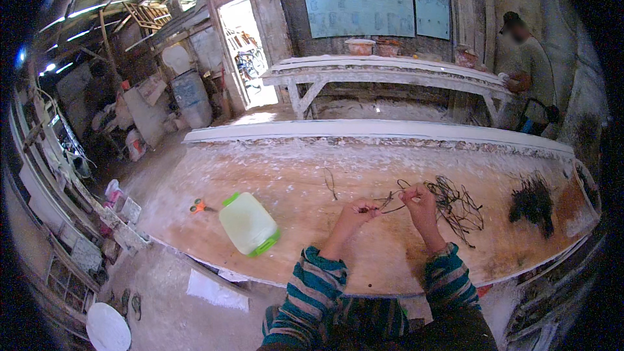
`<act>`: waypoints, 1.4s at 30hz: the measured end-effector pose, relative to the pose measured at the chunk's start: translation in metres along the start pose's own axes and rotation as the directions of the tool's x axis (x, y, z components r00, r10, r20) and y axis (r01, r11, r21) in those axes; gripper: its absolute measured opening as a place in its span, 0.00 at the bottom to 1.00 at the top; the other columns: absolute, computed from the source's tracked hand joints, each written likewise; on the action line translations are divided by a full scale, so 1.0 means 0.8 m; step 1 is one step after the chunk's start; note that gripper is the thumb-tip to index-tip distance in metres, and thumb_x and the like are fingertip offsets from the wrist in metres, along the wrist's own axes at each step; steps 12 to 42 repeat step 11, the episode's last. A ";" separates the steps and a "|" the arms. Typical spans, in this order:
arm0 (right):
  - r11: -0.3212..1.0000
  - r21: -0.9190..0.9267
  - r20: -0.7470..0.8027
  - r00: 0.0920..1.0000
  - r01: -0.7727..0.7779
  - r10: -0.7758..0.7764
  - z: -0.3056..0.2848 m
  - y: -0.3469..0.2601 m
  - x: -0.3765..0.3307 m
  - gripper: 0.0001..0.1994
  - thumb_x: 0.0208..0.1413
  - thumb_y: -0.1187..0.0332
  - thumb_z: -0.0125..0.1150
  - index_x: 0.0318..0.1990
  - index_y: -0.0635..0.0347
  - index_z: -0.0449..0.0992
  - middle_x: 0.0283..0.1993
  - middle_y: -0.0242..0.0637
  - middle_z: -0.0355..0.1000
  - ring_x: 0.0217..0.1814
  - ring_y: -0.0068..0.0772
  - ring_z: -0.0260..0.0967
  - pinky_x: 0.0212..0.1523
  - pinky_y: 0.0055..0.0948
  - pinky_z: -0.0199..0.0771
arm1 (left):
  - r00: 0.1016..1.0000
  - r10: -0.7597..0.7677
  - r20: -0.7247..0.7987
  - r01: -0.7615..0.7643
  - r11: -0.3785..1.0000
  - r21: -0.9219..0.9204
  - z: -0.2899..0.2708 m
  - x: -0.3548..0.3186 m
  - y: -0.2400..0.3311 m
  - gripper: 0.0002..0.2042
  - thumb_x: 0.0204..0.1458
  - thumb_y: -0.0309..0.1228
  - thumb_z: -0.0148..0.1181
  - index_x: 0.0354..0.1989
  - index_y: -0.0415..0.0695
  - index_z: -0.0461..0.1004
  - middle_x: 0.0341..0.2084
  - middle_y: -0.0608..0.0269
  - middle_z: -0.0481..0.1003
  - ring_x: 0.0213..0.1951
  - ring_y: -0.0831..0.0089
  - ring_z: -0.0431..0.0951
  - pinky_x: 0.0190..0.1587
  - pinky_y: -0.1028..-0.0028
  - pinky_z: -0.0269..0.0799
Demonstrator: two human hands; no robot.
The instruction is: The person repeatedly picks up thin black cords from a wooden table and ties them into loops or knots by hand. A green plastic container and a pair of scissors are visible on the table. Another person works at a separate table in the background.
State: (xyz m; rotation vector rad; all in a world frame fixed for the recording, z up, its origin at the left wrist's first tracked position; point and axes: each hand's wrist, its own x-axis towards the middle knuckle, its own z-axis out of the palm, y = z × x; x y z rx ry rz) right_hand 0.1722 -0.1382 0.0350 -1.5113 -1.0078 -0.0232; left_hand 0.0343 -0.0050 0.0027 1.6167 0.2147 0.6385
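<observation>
My left hand (pixel 355 213) is closed in a pinch on a thin dark cord (pixel 392 210). Its loop spans the gap to my right hand (pixel 420 204), whose fingers are also pinched on it. Both hands are held over the wooden table, close together. Just right of my right hand lies a loose, tangled pile of dark cords (pixel 460 207). A single looped strand (pixel 331 184) rests on the wood beyond my left hand. Toward the right end sits a denser dark bundle of strands (pixel 532 204).
Left on the dusty table (pixel 305 247) are a pale plastic box with green clips (pixel 249 224) and orange-handled scissors (pixel 201 206). A long white strip (pixel 377 130) edges the table's far side. Behind stands a white bench (pixel 383 68), with another person (pixel 530 68) at its right end.
</observation>
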 end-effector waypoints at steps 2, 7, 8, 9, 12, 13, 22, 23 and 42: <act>0.998 -0.062 -0.070 0.997 0.013 -0.017 0.000 0.003 0.000 0.04 0.43 0.76 0.59 0.22 0.60 0.69 0.22 0.29 0.66 0.26 0.20 0.62 0.32 0.22 0.64 | 0.992 0.014 0.128 -0.016 1.000 0.012 0.008 -0.003 -0.002 0.07 0.47 0.31 0.58 0.31 0.41 0.73 0.21 0.72 0.71 0.23 0.83 0.67 0.26 0.83 0.64; 0.996 -0.019 -0.080 0.994 -0.082 0.081 0.004 0.033 -0.001 0.07 0.43 0.77 0.61 0.22 0.61 0.66 0.20 0.25 0.62 0.25 0.17 0.58 0.27 0.19 0.60 | 0.922 -0.119 0.369 0.121 0.993 0.019 0.037 -0.033 0.068 0.09 0.48 0.35 0.55 0.31 0.43 0.74 0.22 0.68 0.72 0.27 0.76 0.70 0.31 0.77 0.64; 0.994 0.069 -0.092 0.992 -0.085 0.091 0.004 0.043 -0.002 0.07 0.43 0.77 0.61 0.22 0.60 0.67 0.21 0.26 0.62 0.25 0.17 0.58 0.27 0.19 0.60 | 0.923 -0.182 0.339 0.144 0.980 0.136 0.043 -0.036 0.089 0.09 0.48 0.36 0.55 0.32 0.44 0.74 0.23 0.66 0.73 0.27 0.75 0.71 0.31 0.77 0.65; 0.984 0.161 -0.104 0.990 -0.081 0.098 0.009 0.053 -0.002 0.07 0.43 0.76 0.61 0.23 0.60 0.67 0.21 0.26 0.63 0.25 0.17 0.57 0.27 0.19 0.59 | 0.924 -0.240 0.299 0.165 0.953 0.256 0.045 -0.039 0.107 0.10 0.49 0.36 0.54 0.33 0.44 0.74 0.23 0.64 0.73 0.28 0.74 0.71 0.31 0.77 0.65; 0.967 0.245 -0.119 0.988 -0.067 0.098 0.011 0.065 0.004 0.07 0.43 0.76 0.61 0.23 0.60 0.67 0.21 0.26 0.63 0.25 0.17 0.57 0.26 0.19 0.59 | 0.911 -0.293 0.289 0.250 0.952 0.178 0.048 -0.046 0.130 0.06 0.52 0.33 0.52 0.32 0.44 0.70 0.26 0.70 0.69 0.28 0.81 0.67 0.33 0.77 0.68; 0.967 0.245 -0.119 0.988 -0.067 0.098 0.011 0.065 0.004 0.07 0.43 0.76 0.61 0.23 0.60 0.67 0.21 0.26 0.63 0.25 0.17 0.57 0.26 0.19 0.59 | 0.911 -0.293 0.289 0.250 0.952 0.178 0.048 -0.046 0.130 0.06 0.52 0.33 0.52 0.32 0.44 0.70 0.26 0.70 0.69 0.28 0.81 0.67 0.33 0.77 0.68; 0.967 0.245 -0.119 0.988 -0.067 0.098 0.011 0.065 0.004 0.07 0.43 0.76 0.61 0.23 0.60 0.67 0.21 0.26 0.63 0.25 0.17 0.57 0.26 0.19 0.59 | 0.911 -0.293 0.289 0.250 0.952 0.178 0.048 -0.046 0.130 0.06 0.52 0.33 0.52 0.32 0.44 0.70 0.26 0.70 0.69 0.28 0.81 0.67 0.33 0.77 0.68; 0.967 0.245 -0.119 0.988 -0.067 0.098 0.011 0.065 0.004 0.07 0.43 0.76 0.61 0.23 0.60 0.67 0.21 0.26 0.63 0.25 0.17 0.57 0.26 0.19 0.59 | 0.911 -0.293 0.289 0.250 0.952 0.178 0.048 -0.046 0.130 0.06 0.52 0.33 0.52 0.32 0.44 0.70 0.26 0.70 0.69 0.28 0.81 0.67 0.33 0.77 0.68; 0.967 0.245 -0.119 0.988 -0.067 0.098 0.011 0.065 0.004 0.07 0.43 0.76 0.61 0.23 0.60 0.67 0.21 0.26 0.63 0.25 0.17 0.57 0.26 0.19 0.59 | 0.911 -0.293 0.289 0.250 0.952 0.178 0.048 -0.046 0.130 0.06 0.52 0.33 0.52 0.32 0.44 0.70 0.26 0.70 0.69 0.28 0.81 0.67 0.33 0.77 0.68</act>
